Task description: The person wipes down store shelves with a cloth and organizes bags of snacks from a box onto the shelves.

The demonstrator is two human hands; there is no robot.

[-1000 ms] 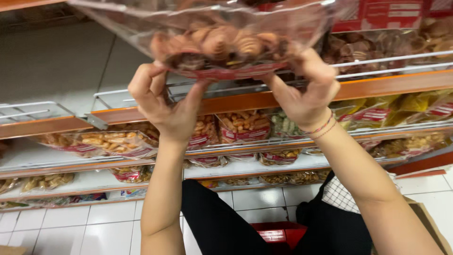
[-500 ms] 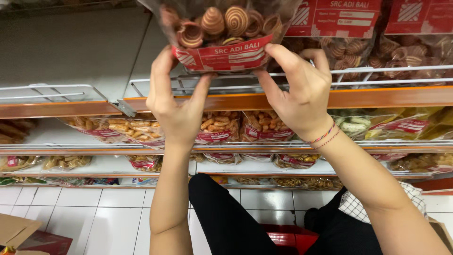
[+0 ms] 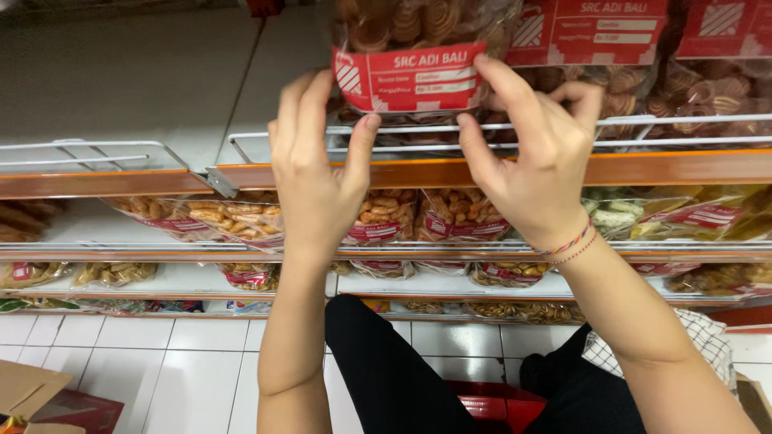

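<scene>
A clear bag of brown spiral snacks [image 3: 414,48] with a red label card stands on the top shelf [image 3: 482,171], behind a white wire rail. My left hand [image 3: 318,173] grips its lower left corner, thumb up against the label. My right hand [image 3: 535,165] holds the lower right edge, fingers curled over the rail. A thin braided bracelet circles my right wrist. More bags of the same snack [image 3: 643,56] stand to the right on that shelf.
The top shelf's left part [image 3: 112,88] is bare white behind a wire divider. Lower orange-edged shelves hold several bags of fried snacks [image 3: 233,217]. White floor tiles, a red basket [image 3: 490,402] and a cardboard box [image 3: 32,394] lie below.
Both hands carried the bag from above the rail down and inward onto the top shelf. It now stands upright with its red label facing out.
</scene>
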